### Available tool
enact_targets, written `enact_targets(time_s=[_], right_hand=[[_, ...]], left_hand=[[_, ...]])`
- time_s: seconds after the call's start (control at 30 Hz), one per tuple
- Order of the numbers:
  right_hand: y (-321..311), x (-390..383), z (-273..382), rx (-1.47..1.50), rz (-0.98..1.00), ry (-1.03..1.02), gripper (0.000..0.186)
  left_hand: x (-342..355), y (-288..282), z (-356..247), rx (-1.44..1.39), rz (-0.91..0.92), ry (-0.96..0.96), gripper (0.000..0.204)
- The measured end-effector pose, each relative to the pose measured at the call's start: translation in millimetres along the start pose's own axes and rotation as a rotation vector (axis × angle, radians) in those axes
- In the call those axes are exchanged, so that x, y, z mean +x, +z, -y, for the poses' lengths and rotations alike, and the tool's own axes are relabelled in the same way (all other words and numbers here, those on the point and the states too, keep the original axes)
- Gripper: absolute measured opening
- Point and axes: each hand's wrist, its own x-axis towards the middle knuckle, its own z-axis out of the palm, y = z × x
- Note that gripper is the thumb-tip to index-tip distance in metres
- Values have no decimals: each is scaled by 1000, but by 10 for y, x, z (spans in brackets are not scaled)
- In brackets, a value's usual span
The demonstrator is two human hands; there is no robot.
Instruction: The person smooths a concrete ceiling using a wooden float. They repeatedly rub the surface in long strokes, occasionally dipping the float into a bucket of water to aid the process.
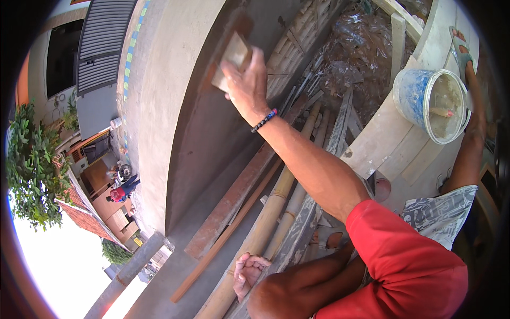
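Block (235,51) sits pinched in my right hand (248,80), presumably for control against grey surface (194,114); my left hand (249,274) half-curls by bamboo pole (271,211).

Block (234,55), perhaps wooden, in right hand (248,84)

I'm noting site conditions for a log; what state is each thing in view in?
Beige block: gripped by the right hand, held at the wall
Wall: grey, brownish around the block
Left hand: half-curled, nothing visible in it
Bucket: open, tool handle inside
Bamboo poles: lying side by side
Clear plastic: crumpled, heaped
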Motion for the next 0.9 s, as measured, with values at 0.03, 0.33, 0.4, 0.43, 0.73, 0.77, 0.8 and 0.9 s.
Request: enact_targets(time_s=[0.03,0.33,0.4,0.43,0.73,0.77,0.8,0.9], right_hand=[[-118,17,-222,-29,-26,149,51],[-22,336,563,32,94,-345,50],[-73,349,322,-113,-114,-465,52],[-151,362,101,-42,-66,-163,52],[-232,841,972,35,33,-419,44],[-157,886,1001,12,12,-431,44],[-239,798,964,104,28,-147,46],[-582,932,292,-19,-112,215,46]], left_hand=[[41,-4,-32,-2,20,-12,59],[15,-58,42,-79,65,0,59],[28,-52,4,-85,77,-16,59],[-7,-48,34,-98,65,-5,61],[-19,-83,72,-108,56,-8,61],[-4,-86,48,-106,59,-16,61],[19,-97,20,-111,68,-27,61],[43,-83,25,-122,76,-19,58]])
